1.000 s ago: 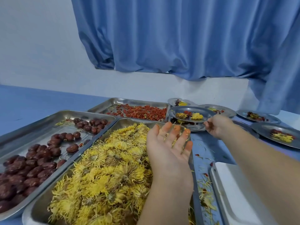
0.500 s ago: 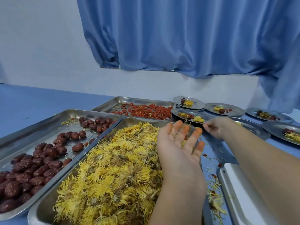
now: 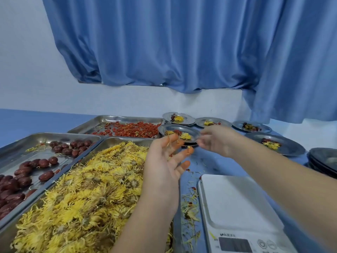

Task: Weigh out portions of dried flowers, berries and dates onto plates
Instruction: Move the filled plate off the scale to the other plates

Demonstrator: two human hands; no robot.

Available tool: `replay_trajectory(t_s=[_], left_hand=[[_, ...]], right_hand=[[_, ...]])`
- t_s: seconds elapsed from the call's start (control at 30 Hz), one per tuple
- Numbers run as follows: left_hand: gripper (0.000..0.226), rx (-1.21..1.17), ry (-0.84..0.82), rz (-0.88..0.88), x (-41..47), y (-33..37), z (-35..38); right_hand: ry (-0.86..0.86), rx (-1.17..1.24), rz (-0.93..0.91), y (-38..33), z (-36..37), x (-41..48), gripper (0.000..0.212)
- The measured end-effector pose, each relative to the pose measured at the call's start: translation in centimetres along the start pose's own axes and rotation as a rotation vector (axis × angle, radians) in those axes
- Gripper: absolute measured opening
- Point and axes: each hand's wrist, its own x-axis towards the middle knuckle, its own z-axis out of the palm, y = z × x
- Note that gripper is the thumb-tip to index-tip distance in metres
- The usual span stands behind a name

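Flowers [image 3: 87, 189] fill the nearest tray [image 3: 118, 140], with dates [image 3: 23, 179] and berries [image 3: 135, 129] in trays beyond. The left hand [image 3: 162, 167] hovers palm-up over its far corner, fingers spread and loose. The right hand [image 3: 217, 141], blurred, pinches the rim of a plate [image 3: 164, 128] of mixed portions. A scale [image 3: 237, 201] sits on the desk [image 3: 209, 161].

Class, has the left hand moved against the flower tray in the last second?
Yes: the left hand has shifted right, its fingers now past the flower tray's right rim, nearer the plate.

Left hand [image 3: 164, 161] shifted right, fingertips nearer right hand [image 3: 217, 141].
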Motion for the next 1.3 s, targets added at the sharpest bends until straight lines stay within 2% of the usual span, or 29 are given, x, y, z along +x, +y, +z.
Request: replay_trajectory(t_s=[0.07, 0.17, 0.23, 0.33, 0.4, 0.5, 0.57, 0.63, 0.73, 0.83, 1.03, 1.2, 1.3], left_hand=[[0.02, 0.154, -0.049, 0.02, -0.2, -0.4, 0.6], [0.015, 0.57, -0.11, 0.055, -0.6, -1.5, 1.2], [0.014, 0.765, -0.181, 0.064, -1.2, -2.4, 1.3], [0.015, 0.856, -0.243, 0.068, -1.9, -3.1, 1.5], [0.014, 0.929, -0.267, 0.117, -2.1, -3.4, 1.5], [0.013, 1.093, -0.271, 0.241, -2.2, -3.8, 1.3], [0.013, 1.19, -0.274, 0.316, -2.3, -4.0, 1.1], [0.015, 1.241, -0.271, 0.357, -2.3, -4.0, 0.9], [0.017, 1.287, -0.278, 0.376, -2.2, -3.9, 0.7], [0.018, 1.296, -0.286, 0.373, -2.1, -4.0, 0.6], [0.024, 1.255, -0.256, 0.35, -2.1, -3.9, 0.5], [0.026, 1.25, -0.245, 0.348, -2.1, -4.0, 0.4], [0.028, 1.26, -0.258, 0.353, -2.1, -4.0, 0.4]], right_hand=[[0.015, -0.035, -0.088, -0.3, -1.5, -3.7, 0.011], [0.047, -0.085, -0.285, 0.3, -4.9, -9.7, 0.008], [0.121, -0.258, -0.489, 1.4, -7.5, -13.1, 0.01], [0.209, -0.581, -0.779, 3.0, -11.0, -16.5, 0.013], [0.314, -0.888, -0.979, 3.8, -13.3, -17.7, 0.01], [0.424, -1.167, -1.113, 4.3, -15.7, -18.1, 0.015], [0.506, -1.203, -1.115, 3.8, -16.9, -18.1, 0.016], [0.608, -1.206, -1.022, 3.0, -18.1, -18.3, 0.018], [0.687, -1.287, -0.671, 2.3, -19.7, -18.7, 0.031], [0.69, -1.383, -0.456, 2.2, -20.1, -19.2, 0.027], [0.744, -1.36, -0.462, 2.2, -19.8, -19.6, 0.023], [0.77, -1.451, -0.435, 2.3, -20.2, -19.5, 0.018], [0.775, -1.393, -0.438, 2.2, -20.2, -19.6, 0.017]])
